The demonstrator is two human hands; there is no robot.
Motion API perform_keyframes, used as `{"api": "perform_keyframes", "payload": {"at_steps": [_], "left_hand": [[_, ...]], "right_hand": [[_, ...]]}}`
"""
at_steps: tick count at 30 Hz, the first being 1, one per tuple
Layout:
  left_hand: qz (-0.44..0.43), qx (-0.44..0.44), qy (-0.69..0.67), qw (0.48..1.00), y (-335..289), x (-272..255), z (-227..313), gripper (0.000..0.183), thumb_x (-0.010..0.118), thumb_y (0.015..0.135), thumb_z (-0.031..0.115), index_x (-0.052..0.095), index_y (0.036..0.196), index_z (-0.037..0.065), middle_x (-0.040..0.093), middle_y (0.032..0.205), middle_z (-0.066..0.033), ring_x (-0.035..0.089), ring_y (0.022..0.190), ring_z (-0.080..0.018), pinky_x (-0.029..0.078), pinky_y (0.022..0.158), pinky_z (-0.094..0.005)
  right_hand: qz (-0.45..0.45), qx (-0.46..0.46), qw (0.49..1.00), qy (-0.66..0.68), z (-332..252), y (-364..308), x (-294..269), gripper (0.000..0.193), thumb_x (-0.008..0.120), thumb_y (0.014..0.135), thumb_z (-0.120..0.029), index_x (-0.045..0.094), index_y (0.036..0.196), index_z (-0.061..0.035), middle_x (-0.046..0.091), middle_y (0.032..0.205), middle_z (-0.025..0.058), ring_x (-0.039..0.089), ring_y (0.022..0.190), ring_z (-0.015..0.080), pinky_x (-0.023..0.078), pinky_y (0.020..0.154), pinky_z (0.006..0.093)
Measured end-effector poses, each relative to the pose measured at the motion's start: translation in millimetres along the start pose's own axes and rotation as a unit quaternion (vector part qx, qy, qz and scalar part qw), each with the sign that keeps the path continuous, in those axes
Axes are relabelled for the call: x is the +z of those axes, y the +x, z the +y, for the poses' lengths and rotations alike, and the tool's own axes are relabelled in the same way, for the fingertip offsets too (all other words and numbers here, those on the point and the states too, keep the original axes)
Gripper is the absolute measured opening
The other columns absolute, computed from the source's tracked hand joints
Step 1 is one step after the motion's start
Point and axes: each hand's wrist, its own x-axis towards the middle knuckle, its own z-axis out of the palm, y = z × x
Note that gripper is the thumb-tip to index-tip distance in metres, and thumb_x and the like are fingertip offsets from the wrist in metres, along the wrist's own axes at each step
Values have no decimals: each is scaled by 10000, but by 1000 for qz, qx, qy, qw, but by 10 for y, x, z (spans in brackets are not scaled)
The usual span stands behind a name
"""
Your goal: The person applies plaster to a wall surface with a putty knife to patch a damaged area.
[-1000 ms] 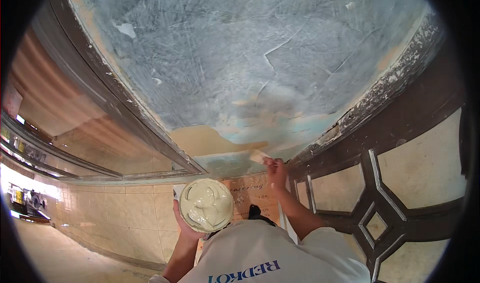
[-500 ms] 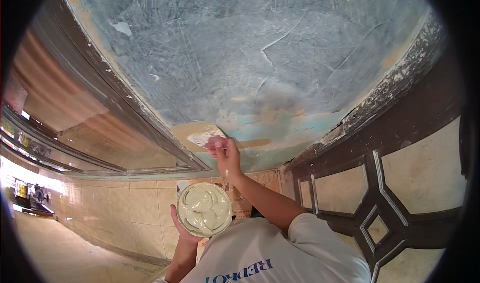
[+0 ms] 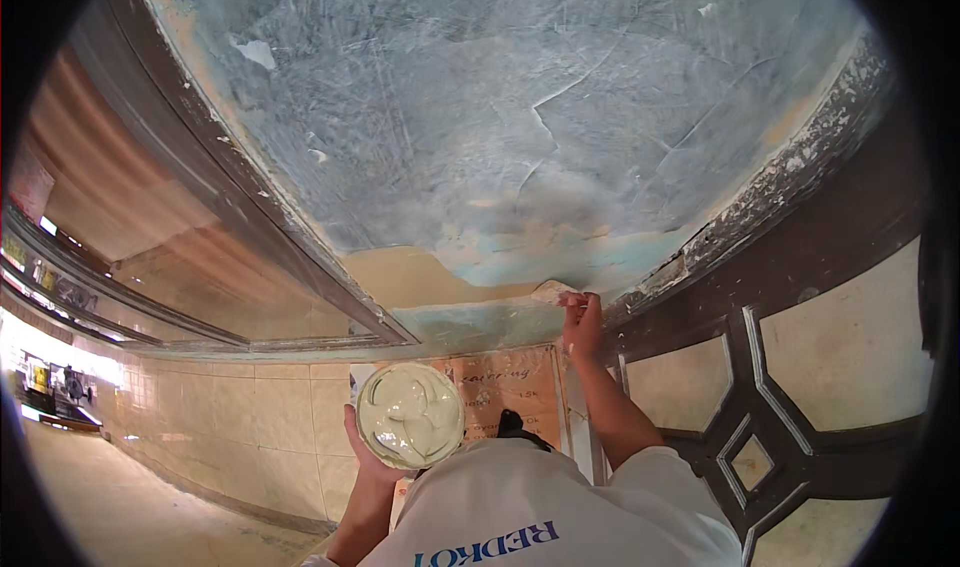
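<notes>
Hands [image 3: 372, 459] [image 3: 584, 319] hold a scraper [image 3: 549, 291] and a paste tub [image 3: 411, 366] (that's the left).

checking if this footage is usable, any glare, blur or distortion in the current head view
Head view: fisheye bends the dark latticed panel and blackens the corners; glare washes out the far left; pale paste shows glossy highlights; the right hand looks fairly sharp.

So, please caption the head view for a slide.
Right hand holds scraper at wall, left hand a tub of pale paste.
</notes>
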Motion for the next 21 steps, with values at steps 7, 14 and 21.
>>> {"api": "perform_keyframes", "payload": {"at_steps": [7,14,21], "left_hand": [[-1,11,25,1000,223,237,-133,836,279,875,739,338,1482,166,341,1515,-120,372,1352,-352,342,1079,-552],[-1,35,38,999,287,243,-269,825,277,881,737,354,1476,171,352,1514,-107,385,1347,-344,343,1082,-544],[23,64,22,997,277,173,-482,830,285,872,754,362,1474,188,364,1504,-106,392,1339,-352,363,1066,-557]], "right_hand": [[-1,-17,999,34,384,-252,-58,259,558,973,-247,453,994,-11,642,901,122,642,801,196,497,700,327],[-72,101,961,247,397,-416,215,260,556,987,-280,441,980,-47,643,844,98,580,657,125,460,543,272],[-120,271,884,363,290,-314,158,293,607,958,-342,494,911,-76,622,735,56,589,588,130,483,520,257]]}}
